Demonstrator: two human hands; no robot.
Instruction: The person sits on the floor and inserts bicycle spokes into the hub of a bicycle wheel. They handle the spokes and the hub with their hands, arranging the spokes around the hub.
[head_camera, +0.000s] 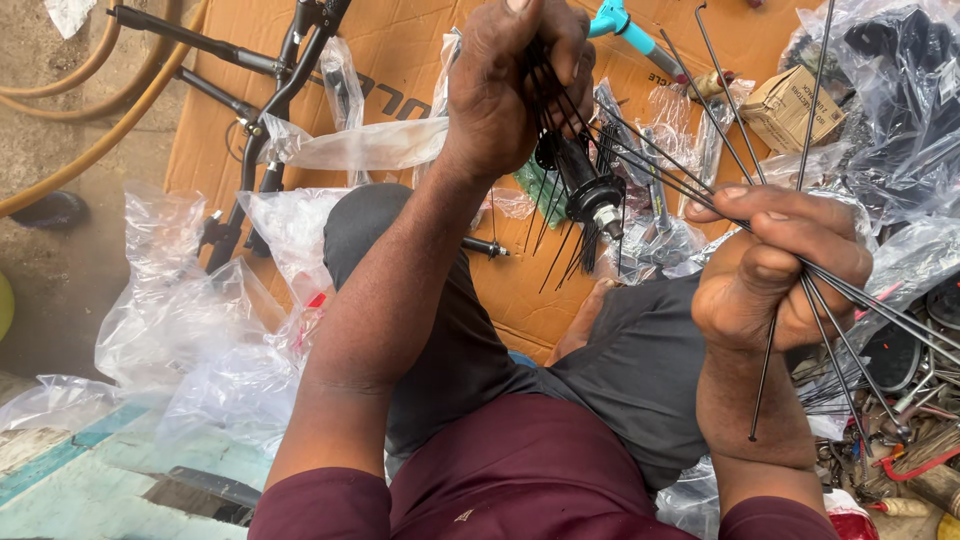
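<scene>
Two hands up | our left hand (515, 85) closed around hub (585, 185) | our right hand (780, 265) pinches spokes (860, 300) | above cardboard (520, 290)

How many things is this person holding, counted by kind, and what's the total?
Black wheel hub, in the left hand: 1
Bundle of thin black spokes, in the right hand: 1; the single spokes overlap too much to count
Total: 2
</scene>
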